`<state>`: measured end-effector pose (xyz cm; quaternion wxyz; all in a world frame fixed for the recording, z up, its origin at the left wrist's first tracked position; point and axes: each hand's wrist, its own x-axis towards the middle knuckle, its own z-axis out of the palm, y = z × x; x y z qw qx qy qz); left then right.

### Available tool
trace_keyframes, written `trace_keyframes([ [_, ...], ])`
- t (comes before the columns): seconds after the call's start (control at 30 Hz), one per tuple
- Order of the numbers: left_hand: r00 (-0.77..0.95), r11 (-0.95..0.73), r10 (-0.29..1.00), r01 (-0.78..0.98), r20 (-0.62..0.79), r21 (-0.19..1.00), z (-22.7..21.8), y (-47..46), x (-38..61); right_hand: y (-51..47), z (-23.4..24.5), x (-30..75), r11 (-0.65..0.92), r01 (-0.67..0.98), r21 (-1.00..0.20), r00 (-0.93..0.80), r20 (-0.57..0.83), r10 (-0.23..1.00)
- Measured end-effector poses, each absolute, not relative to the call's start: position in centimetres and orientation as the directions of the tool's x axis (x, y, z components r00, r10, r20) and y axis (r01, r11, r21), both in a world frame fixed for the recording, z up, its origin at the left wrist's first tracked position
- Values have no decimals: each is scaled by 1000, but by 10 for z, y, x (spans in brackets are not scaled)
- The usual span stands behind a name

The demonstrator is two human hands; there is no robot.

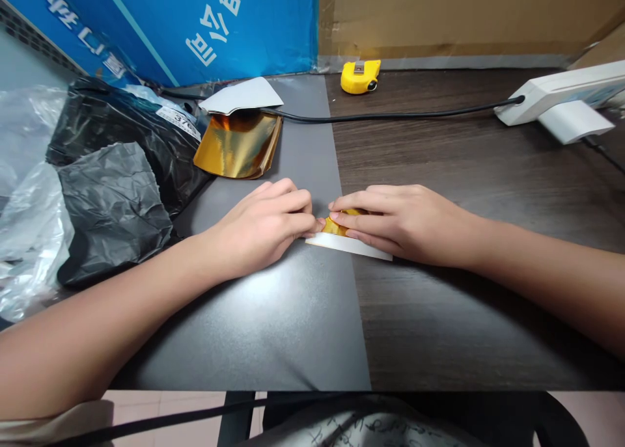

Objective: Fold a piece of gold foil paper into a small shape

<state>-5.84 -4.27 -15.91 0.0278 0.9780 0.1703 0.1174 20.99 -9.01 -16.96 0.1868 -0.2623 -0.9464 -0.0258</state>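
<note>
A small sheet of gold foil paper (334, 227) with a white underside lies before me, partly covered by my hands. Along its near edge a white strip (349, 245) shows, seemingly a folded-over part of the same sheet. My left hand (276, 222) has its fingers curled and closed at the paper's left end, thumb and fingertips meeting there. Across the right part rests my right hand (390, 219), its fingers stretched out flat and slightly apart, pressing on the gold side. Its thumb is hidden. Beyond my left hand sits a stack of gold foil sheets (239, 144), white sheet (241, 97) on top.
A yellow tape measure (360, 76) stands near the cardboard box (463, 17). A black cable (390, 117) runs to the white power strip (561, 92). Black plastic bags (114, 200) and clear plastic wrap (29, 239) lie left. A blue box (161, 24) stands behind.
</note>
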Motion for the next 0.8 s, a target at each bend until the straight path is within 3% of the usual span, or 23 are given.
trace_keyframes([
  [0.2, 929, -936, 337, 315, 150, 157, -152, -40, -59, -90, -166, 213, 901, 433, -35, -841, 344, 418],
  [0.4, 936, -933, 342, 327, 85, 149, -147, -41, -59, -92, -165, 213, 895, 442, -58, -839, 326, 436],
  [0.63, 966, -942, 258, 254, -13, 220, -134, -30, -63, -91, -166, 213, 897, 425, -117, -844, 305, 440],
  [0.8, 970, -932, 243, 234, -4, 276, -128, -27, -66, -90, -167, 212, 882, 433, -185, -821, 324, 471],
])
